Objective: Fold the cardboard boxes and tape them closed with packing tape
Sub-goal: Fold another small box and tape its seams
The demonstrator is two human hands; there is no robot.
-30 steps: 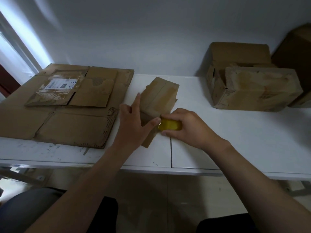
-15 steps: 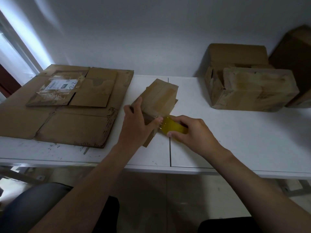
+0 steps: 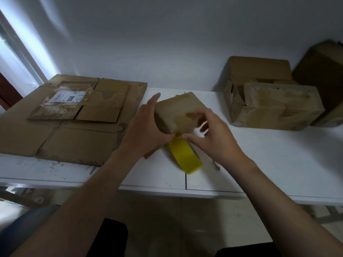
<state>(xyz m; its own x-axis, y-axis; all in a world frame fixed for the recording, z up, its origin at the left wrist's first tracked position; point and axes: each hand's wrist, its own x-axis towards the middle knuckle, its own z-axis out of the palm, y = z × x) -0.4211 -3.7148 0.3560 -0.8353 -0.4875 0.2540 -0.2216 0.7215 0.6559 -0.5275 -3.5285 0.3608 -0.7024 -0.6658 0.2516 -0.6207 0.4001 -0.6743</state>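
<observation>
Nearest are the person's dark-clothed knees [image 3: 111,238] over a pale tiled floor [image 3: 167,219]. Beyond them runs the front edge of a white table [image 3: 278,173], made of two panels that meet at a thin dark seam near the middle. The left panel is scuffed with grey marks along its front. A yellow packing tape roll [image 3: 185,157] rests on the table just right of the seam. It is seen edge-on, and its length runs from near right to far left, where it narrows to the near corner of the small box [image 3: 176,112]. The left hand [image 3: 146,130] grips that box at its left side, with the thumb on the near corner beside the tape and the index finger straight along the box's left edge. The right hand [image 3: 213,140] is over the box's near right part with its fingers [image 3: 202,117] apart, bent and blurred. Its thumb tip is close to the left thumb at the tape, and I cannot tell whether it presses down. The small box stands mid-table, skewed to the table edge, with one corner towards the wall and its top tipped towards the camera. Its long axis is hard to tell. To the left lies flattened cardboard [image 3: 78,141], and smaller flat pieces lie on it, one carrying a shipping label [image 3: 66,97]. Well apart on the right stand closed boxes [image 3: 278,106], and a darker one [image 3: 323,71] stands behind them. A bare white wall [image 3: 167,43] backs the table, and bright window light [image 3: 16,52] falls at far left.
</observation>
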